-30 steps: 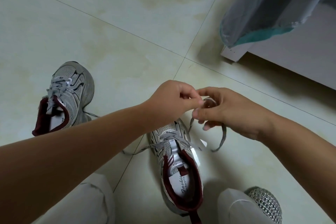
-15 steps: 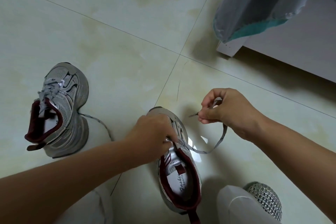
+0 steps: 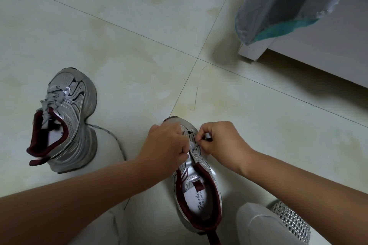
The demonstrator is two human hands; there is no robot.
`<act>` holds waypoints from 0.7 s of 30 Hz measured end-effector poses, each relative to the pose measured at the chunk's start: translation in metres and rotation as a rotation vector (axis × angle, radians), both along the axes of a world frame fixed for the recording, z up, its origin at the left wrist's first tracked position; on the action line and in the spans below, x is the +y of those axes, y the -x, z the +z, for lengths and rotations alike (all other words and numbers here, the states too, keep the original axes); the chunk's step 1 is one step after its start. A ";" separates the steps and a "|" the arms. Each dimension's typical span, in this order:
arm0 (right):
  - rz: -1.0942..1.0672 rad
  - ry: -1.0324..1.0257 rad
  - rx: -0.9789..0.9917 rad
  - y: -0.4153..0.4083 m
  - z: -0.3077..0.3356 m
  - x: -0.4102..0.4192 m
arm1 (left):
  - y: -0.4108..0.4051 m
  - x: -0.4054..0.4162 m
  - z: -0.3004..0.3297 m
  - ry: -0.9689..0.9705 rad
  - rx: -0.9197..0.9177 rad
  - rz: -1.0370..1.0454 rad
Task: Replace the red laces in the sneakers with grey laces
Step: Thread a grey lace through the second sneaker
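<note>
A grey sneaker with a dark red lining (image 3: pixel 196 195) stands on the floor between my knees, toe pointing away. My left hand (image 3: pixel 167 145) grips its left side at the eyelets, fingers curled. My right hand (image 3: pixel 221 141) pinches the grey lace (image 3: pixel 208 135) just right of the eyelets, with the lace tip at the shoe's upper. A second grey sneaker (image 3: pixel 67 121), laced in grey, lies to the left with a lace end (image 3: pixel 113 135) trailing on the tiles. No red lace is visible.
Pale tiled floor (image 3: pixel 139 45) stretches ahead. A white furniture base (image 3: pixel 318 53) with a grey and teal cloth (image 3: pixel 288 6) hanging over it stands at the upper right. My knees in light trousers (image 3: pixel 256 225) and a woven silver shoe (image 3: pixel 290 223) sit at the bottom.
Both hands came down from holding the lace in the air. The left moved onto the sneaker first; the right has brought the lace end down to the eyelets.
</note>
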State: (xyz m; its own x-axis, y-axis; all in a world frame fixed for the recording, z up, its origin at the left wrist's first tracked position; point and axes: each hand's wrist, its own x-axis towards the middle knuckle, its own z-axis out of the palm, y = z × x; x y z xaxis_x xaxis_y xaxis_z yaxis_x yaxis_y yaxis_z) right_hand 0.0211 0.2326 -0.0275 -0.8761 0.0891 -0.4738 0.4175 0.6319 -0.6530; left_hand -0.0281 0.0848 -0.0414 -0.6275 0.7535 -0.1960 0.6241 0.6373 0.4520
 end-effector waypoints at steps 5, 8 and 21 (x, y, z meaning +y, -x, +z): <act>0.019 -0.027 0.051 -0.002 -0.006 0.000 | 0.000 0.004 -0.003 0.108 -0.006 -0.007; 0.030 -0.031 0.073 -0.003 -0.005 -0.001 | 0.000 0.005 -0.002 0.117 -0.024 0.020; -0.218 0.374 -0.095 -0.007 -0.010 -0.001 | -0.007 -0.001 -0.007 -0.007 -0.030 0.087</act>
